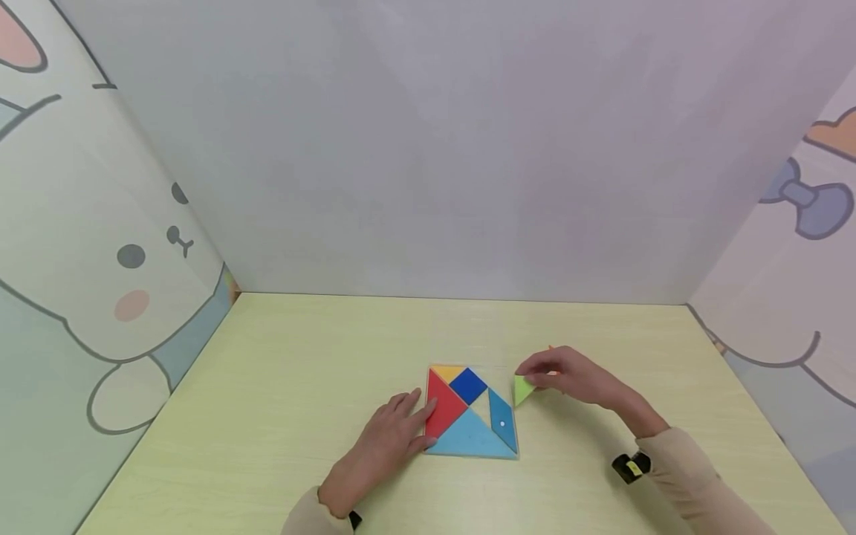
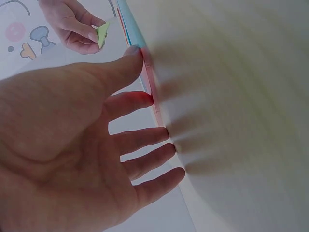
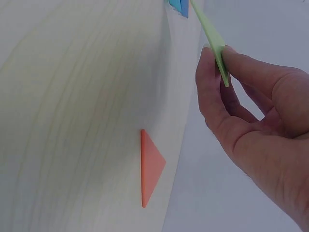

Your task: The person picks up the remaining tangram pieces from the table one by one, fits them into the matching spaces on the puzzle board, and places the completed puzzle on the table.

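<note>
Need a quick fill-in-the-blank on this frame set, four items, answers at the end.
1. The right hand pinches a ____ tangram triangle.
2. The left hand is at the ____ edge of the tangram tray, as the head view shows it.
3. The dark blue piece in the tray is a ____.
4. The loose triangle lying on the tabletop is ____.

Missing words: light green; left; square; orange.
</note>
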Action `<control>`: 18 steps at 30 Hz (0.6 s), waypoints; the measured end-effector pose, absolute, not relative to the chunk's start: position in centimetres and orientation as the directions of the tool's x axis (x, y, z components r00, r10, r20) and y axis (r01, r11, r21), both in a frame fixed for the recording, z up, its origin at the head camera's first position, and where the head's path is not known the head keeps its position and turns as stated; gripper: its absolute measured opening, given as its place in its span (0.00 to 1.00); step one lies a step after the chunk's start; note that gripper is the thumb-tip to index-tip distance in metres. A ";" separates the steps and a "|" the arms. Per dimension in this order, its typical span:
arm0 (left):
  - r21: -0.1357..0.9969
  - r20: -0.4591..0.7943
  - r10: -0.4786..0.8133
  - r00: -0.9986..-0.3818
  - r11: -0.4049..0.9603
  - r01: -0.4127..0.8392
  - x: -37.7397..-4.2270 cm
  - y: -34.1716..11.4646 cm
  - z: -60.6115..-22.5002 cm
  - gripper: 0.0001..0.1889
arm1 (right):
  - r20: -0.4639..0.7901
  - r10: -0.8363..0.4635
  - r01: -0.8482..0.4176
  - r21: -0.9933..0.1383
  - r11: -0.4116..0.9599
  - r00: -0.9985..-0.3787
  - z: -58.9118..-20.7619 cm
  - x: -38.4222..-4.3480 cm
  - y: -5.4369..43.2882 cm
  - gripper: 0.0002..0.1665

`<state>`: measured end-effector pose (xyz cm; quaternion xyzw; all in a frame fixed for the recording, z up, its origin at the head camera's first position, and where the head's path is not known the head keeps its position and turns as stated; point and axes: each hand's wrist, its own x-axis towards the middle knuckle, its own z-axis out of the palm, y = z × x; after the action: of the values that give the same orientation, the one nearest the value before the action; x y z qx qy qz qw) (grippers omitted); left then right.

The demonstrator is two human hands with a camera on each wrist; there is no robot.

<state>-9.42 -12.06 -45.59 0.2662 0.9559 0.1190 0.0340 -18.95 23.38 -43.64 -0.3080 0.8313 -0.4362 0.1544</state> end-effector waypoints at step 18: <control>0.246 -0.017 0.506 -0.862 0.838 0.487 -9.4 -12.0 -45.5 0.33 | -0.004 -0.711 -0.420 -0.805 0.420 -0.703 -44.0 -19.5 20.9 0.12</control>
<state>-9.44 -12.00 -45.50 0.2591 0.9578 0.1176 0.0406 -19.51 20.88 -43.97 -0.3431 0.8240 -0.4153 0.1754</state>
